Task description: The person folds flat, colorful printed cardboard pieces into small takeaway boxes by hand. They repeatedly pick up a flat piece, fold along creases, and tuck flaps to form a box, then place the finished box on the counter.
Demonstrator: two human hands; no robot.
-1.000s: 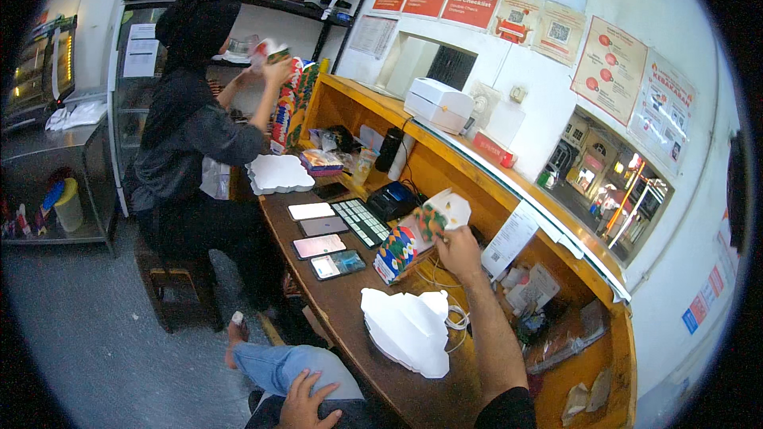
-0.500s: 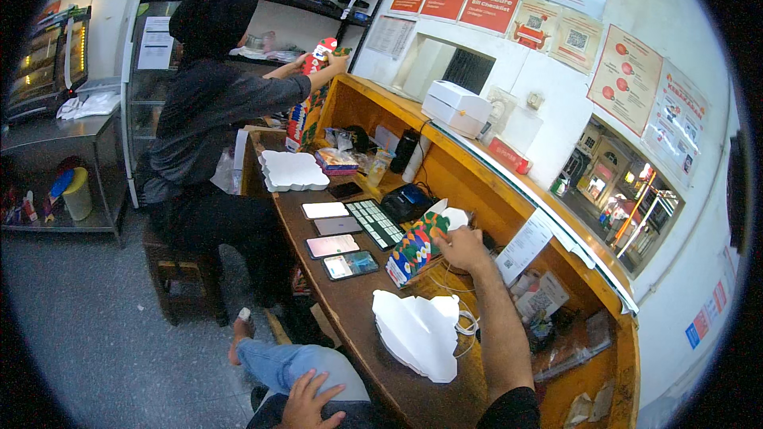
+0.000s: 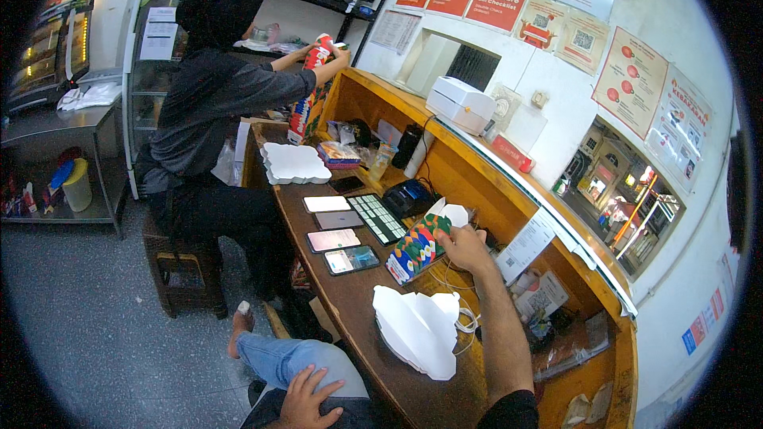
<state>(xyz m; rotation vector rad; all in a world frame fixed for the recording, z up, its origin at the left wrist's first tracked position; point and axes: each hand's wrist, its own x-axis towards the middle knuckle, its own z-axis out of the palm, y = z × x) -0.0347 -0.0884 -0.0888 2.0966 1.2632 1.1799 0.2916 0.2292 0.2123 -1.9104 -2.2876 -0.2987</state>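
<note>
My right hand (image 3: 465,251) reaches over the brown desk (image 3: 350,302) and grips the upper end of a food carton (image 3: 417,248) patterned in green, blue, red and orange, with white flaps at its top. The carton leans over the desk beside the keyboard. Nearer me lies a stack of flat white carton blanks (image 3: 413,330). My left hand (image 3: 310,399) rests on my jeans-covered leg, fingers spread and holding nothing. At the far left of the desk a seated co-worker (image 3: 214,87) in dark clothes holds a similar red and patterned carton (image 3: 316,56) with both hands.
Several phones (image 3: 352,260) lie beside a light-keyed keyboard (image 3: 377,218). Another white stack (image 3: 294,164) sits near the co-worker. A black device (image 3: 407,199) and white cables (image 3: 469,319) are close to my right hand. A white printer (image 3: 459,105) stands on the ledge.
The co-worker's hands and the upper part of their carton have shifted slightly. My right hand stays on the carton, its fingers a little lower along the side. My left hand remains on my leg.
</note>
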